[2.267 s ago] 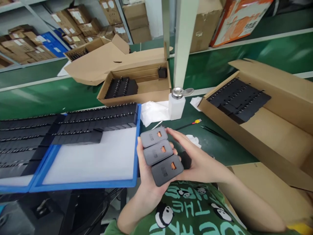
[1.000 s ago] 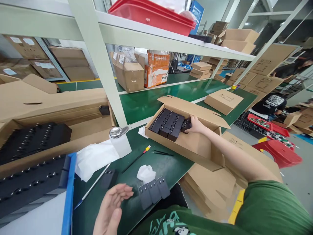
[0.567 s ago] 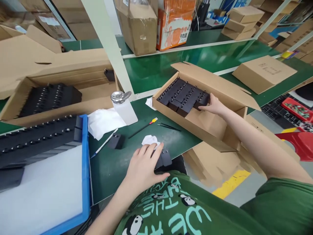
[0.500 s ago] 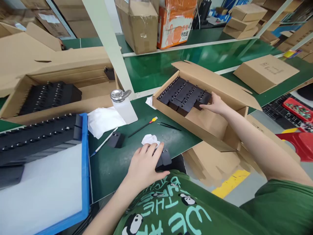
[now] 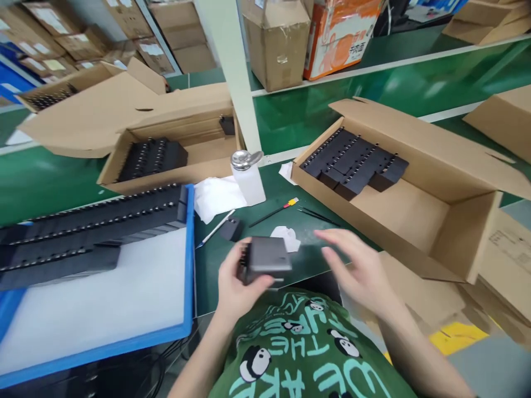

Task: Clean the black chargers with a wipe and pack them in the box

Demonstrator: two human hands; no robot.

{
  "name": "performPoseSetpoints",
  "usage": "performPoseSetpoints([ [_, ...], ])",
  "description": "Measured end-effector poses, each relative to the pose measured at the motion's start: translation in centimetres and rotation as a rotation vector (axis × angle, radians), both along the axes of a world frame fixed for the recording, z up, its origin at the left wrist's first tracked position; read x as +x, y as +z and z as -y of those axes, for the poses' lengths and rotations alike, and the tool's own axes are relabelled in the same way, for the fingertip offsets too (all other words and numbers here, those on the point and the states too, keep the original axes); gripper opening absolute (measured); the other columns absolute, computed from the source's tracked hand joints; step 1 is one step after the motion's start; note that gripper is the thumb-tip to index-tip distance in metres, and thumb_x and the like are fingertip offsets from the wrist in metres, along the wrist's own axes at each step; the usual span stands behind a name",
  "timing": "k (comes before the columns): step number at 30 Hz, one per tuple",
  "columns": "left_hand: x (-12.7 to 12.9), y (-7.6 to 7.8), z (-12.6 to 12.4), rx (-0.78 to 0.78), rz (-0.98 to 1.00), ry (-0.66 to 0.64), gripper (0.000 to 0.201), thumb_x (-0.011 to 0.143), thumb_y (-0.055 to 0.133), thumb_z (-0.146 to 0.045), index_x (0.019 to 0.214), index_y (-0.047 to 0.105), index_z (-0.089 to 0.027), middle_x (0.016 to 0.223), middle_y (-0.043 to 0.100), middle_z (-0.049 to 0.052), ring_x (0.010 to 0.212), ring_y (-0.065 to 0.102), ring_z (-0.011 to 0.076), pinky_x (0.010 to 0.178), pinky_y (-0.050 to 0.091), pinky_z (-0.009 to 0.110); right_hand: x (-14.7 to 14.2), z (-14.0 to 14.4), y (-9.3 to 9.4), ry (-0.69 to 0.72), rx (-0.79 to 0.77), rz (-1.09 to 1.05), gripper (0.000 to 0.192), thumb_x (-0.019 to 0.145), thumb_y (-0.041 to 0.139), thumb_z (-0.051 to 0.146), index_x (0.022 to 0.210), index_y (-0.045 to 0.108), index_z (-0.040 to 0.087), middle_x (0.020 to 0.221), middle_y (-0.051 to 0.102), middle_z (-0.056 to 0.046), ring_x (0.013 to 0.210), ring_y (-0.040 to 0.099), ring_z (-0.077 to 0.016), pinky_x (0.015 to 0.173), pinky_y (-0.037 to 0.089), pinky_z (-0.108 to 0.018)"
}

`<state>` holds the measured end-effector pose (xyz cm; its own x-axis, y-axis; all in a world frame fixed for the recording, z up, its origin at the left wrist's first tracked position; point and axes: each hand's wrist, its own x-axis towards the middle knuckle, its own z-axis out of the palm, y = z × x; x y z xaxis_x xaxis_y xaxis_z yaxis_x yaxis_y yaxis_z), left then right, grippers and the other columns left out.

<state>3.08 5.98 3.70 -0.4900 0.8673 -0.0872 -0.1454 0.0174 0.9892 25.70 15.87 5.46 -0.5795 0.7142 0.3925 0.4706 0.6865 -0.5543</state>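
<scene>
Head view: left hand (image 5: pixel 232 284) grips grey charger blocks (image 5: pixel 265 258) just off blue tray (image 5: pixel 188 265) corner, lifted for handling. Right hand (image 5: pixel 357 271) spread, empty, blurred, beside blocks. Cardboard box (image 5: pixel 415 215) beyond.

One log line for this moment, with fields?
left hand: holds chargers | right hand: open, empty, beside chargers | box: open

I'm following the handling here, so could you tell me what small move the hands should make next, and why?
Probably bring the right hand across to steady the dark chargers. The left hand alone holds them lifted above the green bench, while the right hand hovers open and blurred just beside them, holding nothing.
</scene>
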Motion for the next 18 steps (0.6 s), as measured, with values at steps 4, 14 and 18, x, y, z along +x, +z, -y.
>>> performPoseSetpoints([
  [4, -1.4, 1.8, 1.4, 0.039, 0.548, 0.109, 0.067, 0.071, 0.066, -0.080, 0.099, 0.073, -0.020, 0.082, 0.070, 0.005, 0.070, 0.064, 0.0189, 0.062, 0.055, 0.030, -5.5, 0.1, -5.5, 0.163, 0.091, 0.155, 0.037, 0.096, 0.053, 0.017, 0.131, 0.063, 0.023, 0.135, 0.066, -0.009, 0.119, 0.061, -0.0301, 0.096, 0.058, -0.051],
  [14, -2.8, 1.4, 1.5, 0.074, 0.998, 0.006, 0.062, 0.071, 0.072, -0.074, 0.094, 0.073, -0.017, 0.071, 0.062, 0.006, 0.060, 0.058, 0.0170, 0.051, 0.049, 0.027, -7.3, -2.5, -4.2, 0.020, 0.173, -0.094, 0.027, 0.093, 0.058, 0.011, 0.112, 0.073, 0.022, 0.102, 0.074, -0.007, 0.089, 0.069, -0.0216, 0.074, 0.059, -0.034],
  [18, -2.2, 0.7, 1.7, 0.032, 0.993, 0.013, 0.062, 0.072, 0.071, -0.075, 0.091, 0.073, -0.016, 0.070, 0.063, 0.007, 0.064, 0.060, 0.0192, 0.054, 0.050, 0.028, -10.8, -0.7, 3.1, 0.141, 0.271, -0.320, 0.045, 0.090, 0.061, 0.004, 0.125, 0.067, 0.031, 0.112, 0.069, -0.004, 0.094, 0.067, -0.0179, 0.079, 0.056, -0.031],
])
